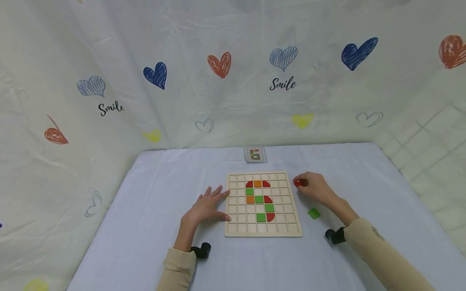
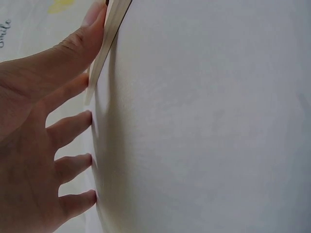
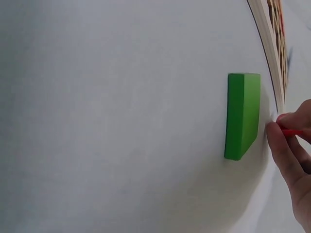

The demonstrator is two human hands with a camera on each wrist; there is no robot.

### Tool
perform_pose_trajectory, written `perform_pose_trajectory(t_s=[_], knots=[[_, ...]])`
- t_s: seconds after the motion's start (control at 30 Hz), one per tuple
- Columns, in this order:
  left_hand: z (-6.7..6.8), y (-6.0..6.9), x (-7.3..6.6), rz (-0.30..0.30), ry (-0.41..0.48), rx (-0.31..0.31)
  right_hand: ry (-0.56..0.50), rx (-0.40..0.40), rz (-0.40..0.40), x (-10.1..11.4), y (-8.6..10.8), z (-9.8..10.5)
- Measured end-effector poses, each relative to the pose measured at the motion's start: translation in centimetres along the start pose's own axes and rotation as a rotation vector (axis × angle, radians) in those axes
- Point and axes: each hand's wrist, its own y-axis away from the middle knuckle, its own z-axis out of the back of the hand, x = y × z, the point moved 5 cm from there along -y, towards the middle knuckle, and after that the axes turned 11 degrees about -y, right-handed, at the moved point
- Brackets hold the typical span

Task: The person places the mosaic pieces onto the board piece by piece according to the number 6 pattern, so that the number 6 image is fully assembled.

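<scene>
A square wooden grid board lies on the table, holding several red, green and orange pieces that form an S-like shape. At its left edge my left hand rests with fingers spread, thumb and a fingertip touching the rim; the left wrist view shows the thumb against the board's side. Just off the board's upper right side, my right hand pinches a red piece between thumb and fingers. Part of this red piece shows in the right wrist view; its full outline is hidden.
A loose green square block lies right of the board, near the right hand. Behind the board is a small card printed with a similar coloured grid pattern. A white cloth covers the table, and a heart-printed curtain hangs behind.
</scene>
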Motion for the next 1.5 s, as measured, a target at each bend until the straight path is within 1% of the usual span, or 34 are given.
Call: perform_pose_trajectory(t_s=[0.37,0.63,0.7,0.93,1.07,1.3,1.43,1.5], knots=[[0.2,0.0,0.2,-0.007,0.015,0.007,-0.121,-0.004,0.023,0.2,0.9,1.1],[0.3,0.0,0.2,-0.017,0.004,0.005,-0.192,0.035,0.006,1.0,1.3,0.9],[0.2,0.0,0.2,-0.016,0.003,0.004,-0.205,0.044,0.015,1.5,1.4,0.8],[0.3,0.1,0.2,-0.016,0.013,0.002,-0.245,0.067,0.026,3.2,1.8,0.0],[0.3,0.0,0.2,-0.022,0.012,0.005,-0.278,0.094,0.040,4.1,1.9,-0.6],[0.2,-0.1,0.1,-0.015,0.008,0.011,-0.320,0.169,0.102,5.4,2.2,-2.1],[0.1,0.0,0.1,-0.013,0.013,0.009,-0.342,0.226,0.121,6.0,2.4,-3.0],[0.1,0.0,0.1,-0.010,0.013,0.011,-0.352,0.250,0.116,6.3,2.5,-3.5]])
